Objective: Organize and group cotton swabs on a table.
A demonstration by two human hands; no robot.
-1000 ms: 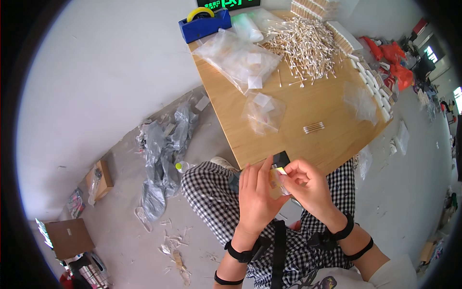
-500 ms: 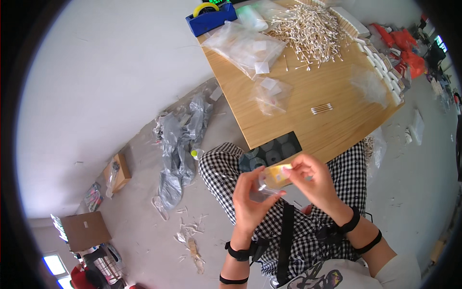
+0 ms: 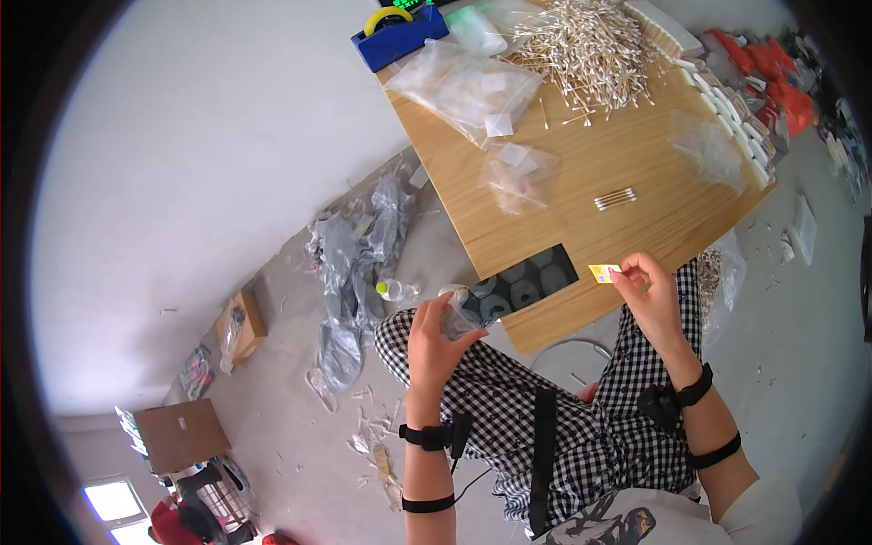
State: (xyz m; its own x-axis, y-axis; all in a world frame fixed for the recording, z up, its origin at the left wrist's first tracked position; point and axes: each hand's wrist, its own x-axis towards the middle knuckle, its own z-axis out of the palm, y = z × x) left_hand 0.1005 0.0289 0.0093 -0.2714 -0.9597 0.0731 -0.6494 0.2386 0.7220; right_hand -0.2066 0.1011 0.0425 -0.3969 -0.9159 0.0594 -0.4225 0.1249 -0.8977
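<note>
My left hand [image 3: 431, 350] is closed around a small clear plastic bag [image 3: 459, 320] above my left knee, beside the table's near corner. Its fingers hide part of the bag, so I cannot tell whether anything is inside. Off to the right, my right hand [image 3: 647, 295] pinches a small yellow printed card [image 3: 604, 272] over the near edge of the wooden table [image 3: 554, 322]. A short row of cotton swabs [image 3: 616, 199] lies on the tabletop beyond the card. Farther back is a large loose heap of cotton swabs [image 3: 590, 59].
Clear plastic bags [image 3: 463, 91] lie at the table's left. A blue tape dispenser [image 3: 400, 38] stands at the back left corner. White packs [image 3: 727, 113] line the right edge. A dark panel with round shapes [image 3: 531, 282] is at the near corner; a capped bottle [image 3: 397, 290] is on the floor.
My hands have parted. The right hand has drawn the yellow card away from the clear bag, to the right and up over the table edge; the left hand has shifted left with the bag.
</note>
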